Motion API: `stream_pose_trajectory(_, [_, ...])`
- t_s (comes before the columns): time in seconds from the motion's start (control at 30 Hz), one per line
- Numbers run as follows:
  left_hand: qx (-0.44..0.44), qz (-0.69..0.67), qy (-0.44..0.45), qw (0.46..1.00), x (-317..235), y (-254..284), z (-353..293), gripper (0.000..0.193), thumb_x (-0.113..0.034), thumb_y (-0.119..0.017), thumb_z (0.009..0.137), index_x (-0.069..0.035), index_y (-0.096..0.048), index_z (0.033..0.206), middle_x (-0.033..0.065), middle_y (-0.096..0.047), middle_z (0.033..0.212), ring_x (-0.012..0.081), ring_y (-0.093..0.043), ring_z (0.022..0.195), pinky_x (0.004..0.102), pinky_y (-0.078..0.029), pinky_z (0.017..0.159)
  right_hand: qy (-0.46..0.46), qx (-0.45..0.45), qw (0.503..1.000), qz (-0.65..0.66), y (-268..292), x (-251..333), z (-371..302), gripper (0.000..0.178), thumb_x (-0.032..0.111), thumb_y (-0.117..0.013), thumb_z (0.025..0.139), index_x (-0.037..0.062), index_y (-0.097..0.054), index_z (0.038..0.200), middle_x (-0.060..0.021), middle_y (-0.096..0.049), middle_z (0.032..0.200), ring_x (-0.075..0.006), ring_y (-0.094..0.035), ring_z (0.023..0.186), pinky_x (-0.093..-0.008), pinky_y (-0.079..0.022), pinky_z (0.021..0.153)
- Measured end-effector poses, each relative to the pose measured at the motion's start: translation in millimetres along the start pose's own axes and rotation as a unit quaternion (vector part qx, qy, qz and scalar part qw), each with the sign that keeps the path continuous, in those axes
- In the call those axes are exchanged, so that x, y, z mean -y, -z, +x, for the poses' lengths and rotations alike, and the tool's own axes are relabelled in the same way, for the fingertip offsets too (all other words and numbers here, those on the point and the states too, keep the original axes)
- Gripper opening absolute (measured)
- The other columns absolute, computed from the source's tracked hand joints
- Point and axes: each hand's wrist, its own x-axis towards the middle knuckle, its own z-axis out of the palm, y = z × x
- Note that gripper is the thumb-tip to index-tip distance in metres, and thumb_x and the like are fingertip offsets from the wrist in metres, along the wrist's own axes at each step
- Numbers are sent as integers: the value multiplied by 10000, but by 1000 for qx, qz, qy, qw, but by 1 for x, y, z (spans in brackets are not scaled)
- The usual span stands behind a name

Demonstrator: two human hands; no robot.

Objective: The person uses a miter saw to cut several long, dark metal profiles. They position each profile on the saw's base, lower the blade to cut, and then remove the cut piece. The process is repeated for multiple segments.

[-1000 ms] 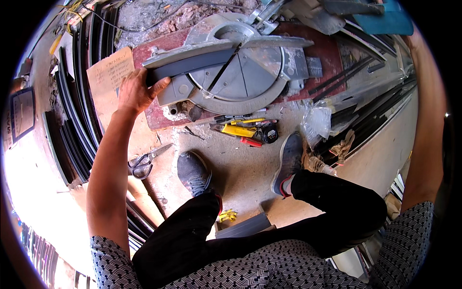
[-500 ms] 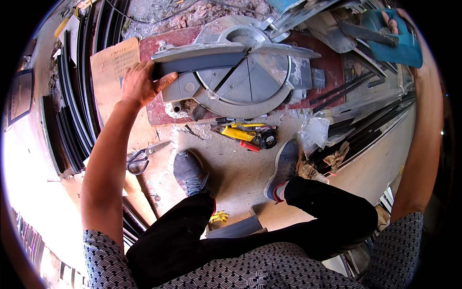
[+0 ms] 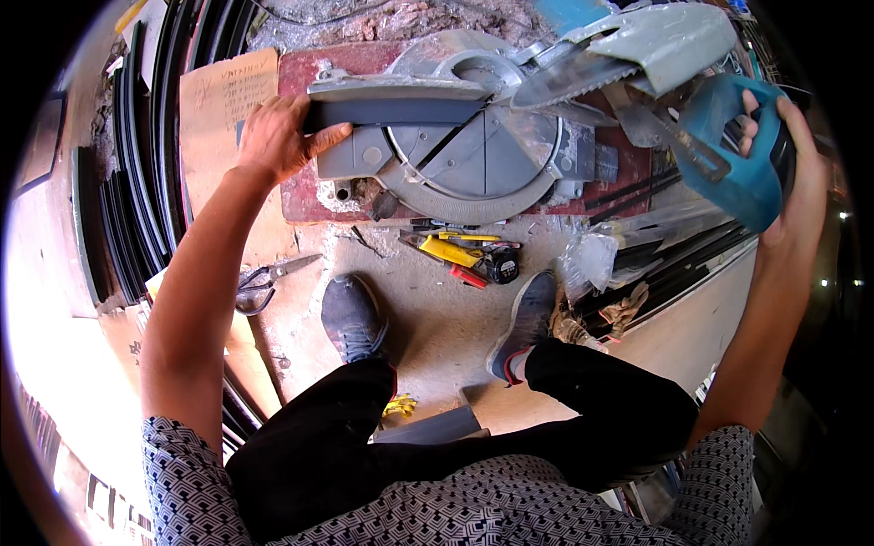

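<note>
A mitre saw [image 3: 510,168] with a round grey table stands at the far middle. Along its fence lies a dark grey strip [image 3: 391,113], its right end beside the diagonal slot. My left hand [image 3: 273,146] grips the strip's left part, thumb on the near side and the other fingers mostly hidden over the far side. At the far right my right hand [image 3: 799,177] is wrapped around the saw's teal handle [image 3: 754,202], with fingertips showing through its opening. The toothed blade [image 3: 569,80] hangs above the table under a pale guard [image 3: 678,45], apart from the strip.
A yellow cutter [image 3: 451,251], a red-handled tool [image 3: 468,277] and a tape measure [image 3: 503,264] lie before the saw. Scissors [image 3: 271,280] rest by my left foot. Long dark strips [image 3: 137,173] lie at left; others, with plastic wrap [image 3: 590,259] and a glove [image 3: 625,309], lie at right.
My right hand has brought the handle down and toward me; blade and guard have swung lower into view. My left hand still holds the strip at the fence. The view has shifted slightly.
</note>
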Motion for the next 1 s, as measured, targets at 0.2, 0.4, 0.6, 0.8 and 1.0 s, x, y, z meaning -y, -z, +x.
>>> stream_pose_trajectory(0.2, [-77,-10,-28,997,11,-11,-7,860,-841,-581,867,-9,-689,1058,206,-689,993,421,-657,1003,510,-475,953,72,-45,996,-7,-42,-15,-45,298,191,-607,1050,-36,-628,1242,-134,-733,1016,-172,-694,728,-323,-601,656])
stream_pose_trajectory(0.4, [-21,1,-8,1000,2,-1,-1,870,-857,-553,869,-44,-692,1148,204,-708,1101,398,-661,1086,513,-465,1014,127,-109,985,-49,-82,-28,-88,470,168,-590,1038,-45,-452,1433,-157,-699,1133,-194,-688,719,-350,-599,631])
stream_pose_trajectory(0.6, [-104,-13,-50,993,11,-12,-6,809,-805,-587,890,-15,-684,1031,208,-695,970,413,-667,967,509,-493,928,148,-100,983,-39,-110,-49,-118,544,152,-533,1053,-18,-311,1520,-170,-664,1178,-219,-654,691,-375,-587,619])
stream_pose_trajectory(0.8, [-76,-2,-32,997,10,-10,-5,805,-802,-587,893,-30,-684,1097,207,-697,958,402,-677,976,505,-509,912,157,-125,977,-77,-128,-64,-137,532,159,-498,1078,-9,-297,1542,-176,-667,1211,-199,-634,714,-359,-583,652])
stream_pose_trajectory(1.0, [-56,8,-14,998,10,-10,-5,775,-785,-600,897,-48,-687,1121,208,-704,988,401,-682,1015,512,-517,937,158,-141,974,-77,-141,-76,-148,540,177,-465,1084,21,-259,1558,-177,-636,1249,-188,-628,721,-363,-593,680])
